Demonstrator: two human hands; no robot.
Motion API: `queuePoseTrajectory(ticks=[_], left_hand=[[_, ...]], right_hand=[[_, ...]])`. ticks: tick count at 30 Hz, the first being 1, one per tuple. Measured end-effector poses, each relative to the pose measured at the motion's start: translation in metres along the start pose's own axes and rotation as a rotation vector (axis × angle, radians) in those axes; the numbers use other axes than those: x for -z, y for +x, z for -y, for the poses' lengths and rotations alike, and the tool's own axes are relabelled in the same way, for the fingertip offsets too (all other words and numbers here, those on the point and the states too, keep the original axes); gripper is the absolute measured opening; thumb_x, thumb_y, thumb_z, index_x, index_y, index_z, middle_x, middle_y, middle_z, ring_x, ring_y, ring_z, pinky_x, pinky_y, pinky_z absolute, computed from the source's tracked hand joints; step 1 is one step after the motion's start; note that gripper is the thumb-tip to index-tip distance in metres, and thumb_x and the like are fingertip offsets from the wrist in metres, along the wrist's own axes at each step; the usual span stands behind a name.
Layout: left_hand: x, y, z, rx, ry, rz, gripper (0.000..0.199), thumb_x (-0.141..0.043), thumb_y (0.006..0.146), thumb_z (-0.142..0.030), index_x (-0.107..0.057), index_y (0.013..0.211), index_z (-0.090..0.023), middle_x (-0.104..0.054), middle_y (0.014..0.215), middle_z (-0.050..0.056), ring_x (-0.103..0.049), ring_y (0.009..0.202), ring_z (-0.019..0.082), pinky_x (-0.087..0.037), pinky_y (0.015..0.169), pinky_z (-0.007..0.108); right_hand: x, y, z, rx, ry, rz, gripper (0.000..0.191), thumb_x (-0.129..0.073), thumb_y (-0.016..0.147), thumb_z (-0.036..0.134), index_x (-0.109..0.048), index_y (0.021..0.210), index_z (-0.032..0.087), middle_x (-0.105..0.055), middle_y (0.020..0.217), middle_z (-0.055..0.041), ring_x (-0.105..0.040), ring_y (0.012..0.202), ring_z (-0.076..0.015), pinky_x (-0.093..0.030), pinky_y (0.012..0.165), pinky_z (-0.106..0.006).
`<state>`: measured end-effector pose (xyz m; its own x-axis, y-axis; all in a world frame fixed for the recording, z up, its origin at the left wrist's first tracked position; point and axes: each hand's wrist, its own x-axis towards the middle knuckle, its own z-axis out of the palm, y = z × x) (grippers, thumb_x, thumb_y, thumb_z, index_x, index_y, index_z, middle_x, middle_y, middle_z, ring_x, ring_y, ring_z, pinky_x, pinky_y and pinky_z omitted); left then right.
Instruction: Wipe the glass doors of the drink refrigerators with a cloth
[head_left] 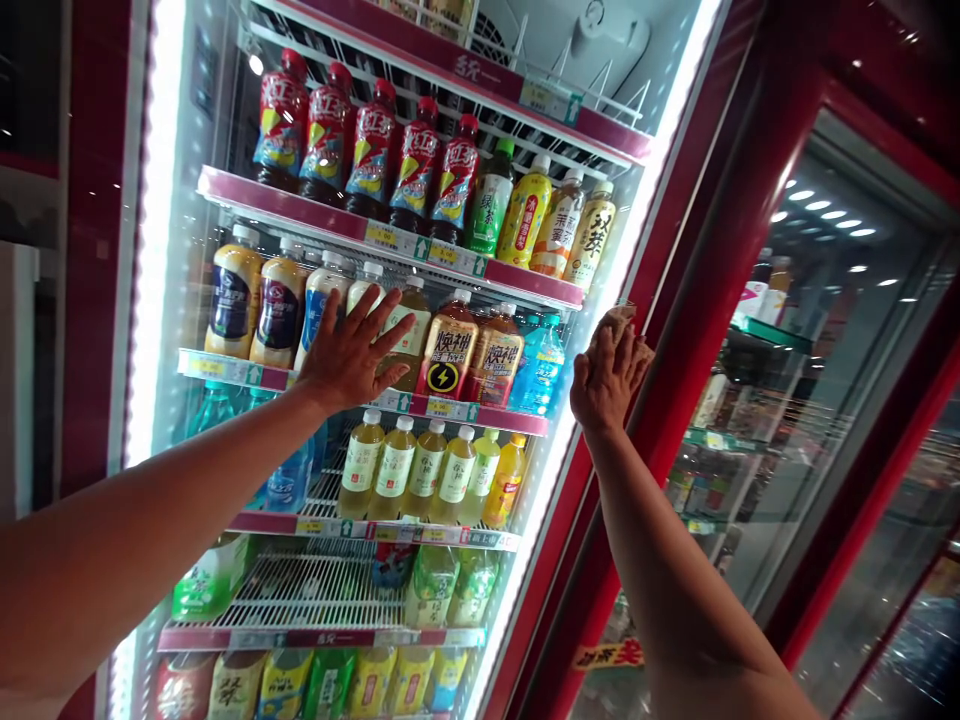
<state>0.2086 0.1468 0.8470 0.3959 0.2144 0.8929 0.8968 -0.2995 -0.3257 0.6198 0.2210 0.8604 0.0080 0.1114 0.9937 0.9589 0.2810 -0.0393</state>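
My left hand (352,355) is spread flat, fingers apart, in front of the second visible row of bottles in a lit drinks cooler; nothing is in it. Behind its fingers are white-capped bottles, with a dark-labelled bottle (448,345) just to the right. At the cooler's right edge, my right hand (606,385) has its fingers bent over a crumpled brownish cloth (619,322), pressed near the red door frame (660,400). Red-capped bottles (373,145) stand on the shelf above, and pale-labelled bottles (395,470) stand on the one below.
Pink-edged shelves (300,212) cross the cooler, with more bottles (330,685) at the bottom. Bright light strips run down both sides. A second red-framed glass cabinet (772,390) with stocked shelves stands to the right.
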Motion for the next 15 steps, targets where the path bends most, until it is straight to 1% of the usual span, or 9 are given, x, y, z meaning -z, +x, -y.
queuePoseTrajectory(ticks=[2,3,6,8,11,15], left_hand=[[-0.001,0.0,0.0,-0.001,0.004,0.002,0.066,-0.049,0.103,-0.047,-0.027,0.162,-0.03,-0.008,0.175,0.004,-0.01,0.162,0.031,0.003,0.128,0.067],[-0.001,0.0,0.001,-0.003,0.006,0.003,0.066,-0.049,0.103,-0.048,-0.026,0.162,-0.03,-0.007,0.175,0.004,-0.01,0.162,0.031,0.003,0.128,0.067],[-0.003,-0.001,0.002,-0.014,-0.014,-0.007,0.067,-0.05,0.104,-0.048,-0.024,0.163,-0.031,-0.005,0.175,0.003,-0.01,0.162,0.032,0.005,0.128,0.066],[-0.003,-0.001,0.003,-0.018,-0.035,-0.013,0.068,-0.05,0.103,-0.048,-0.022,0.163,-0.032,-0.003,0.175,0.003,-0.01,0.162,0.033,0.006,0.128,0.066],[-0.003,-0.001,0.003,-0.017,-0.048,-0.019,0.069,-0.052,0.102,-0.048,-0.023,0.163,-0.032,-0.004,0.175,0.002,-0.01,0.162,0.033,0.006,0.127,0.067],[-0.003,-0.001,0.003,-0.017,-0.006,-0.026,0.068,-0.052,0.102,-0.049,-0.027,0.162,-0.029,-0.009,0.175,0.006,-0.011,0.162,0.032,0.002,0.127,0.067]], right_hand=[[-0.006,0.008,-0.005,0.012,0.022,-0.024,0.067,-0.035,0.103,0.045,-0.031,0.163,0.016,-0.013,0.175,-0.0163,-0.007,0.163,-0.0325,-0.016,0.127,-0.065],[-0.008,0.007,-0.007,0.038,0.029,-0.026,0.067,-0.034,0.103,0.044,-0.03,0.164,0.017,-0.011,0.176,-0.0151,-0.006,0.163,-0.032,-0.016,0.127,-0.065],[-0.007,-0.014,-0.013,0.143,0.037,0.018,0.066,-0.035,0.102,0.042,-0.027,0.165,0.023,-0.01,0.177,-0.0106,-0.005,0.164,-0.0304,-0.014,0.128,-0.065],[-0.002,-0.032,-0.019,0.171,0.041,0.071,0.065,-0.036,0.102,0.042,-0.027,0.165,0.025,-0.01,0.177,-0.0095,-0.005,0.164,-0.0299,-0.014,0.128,-0.064],[0.002,-0.046,-0.02,0.11,0.061,0.103,0.066,-0.037,0.103,0.044,-0.027,0.165,0.023,-0.013,0.176,-0.0114,-0.006,0.163,-0.03,-0.014,0.128,-0.063],[0.0,-0.04,-0.003,-0.063,0.08,0.045,0.066,-0.035,0.103,0.046,-0.026,0.165,0.024,-0.01,0.177,-0.0116,-0.005,0.163,-0.0315,-0.01,0.127,-0.068]])
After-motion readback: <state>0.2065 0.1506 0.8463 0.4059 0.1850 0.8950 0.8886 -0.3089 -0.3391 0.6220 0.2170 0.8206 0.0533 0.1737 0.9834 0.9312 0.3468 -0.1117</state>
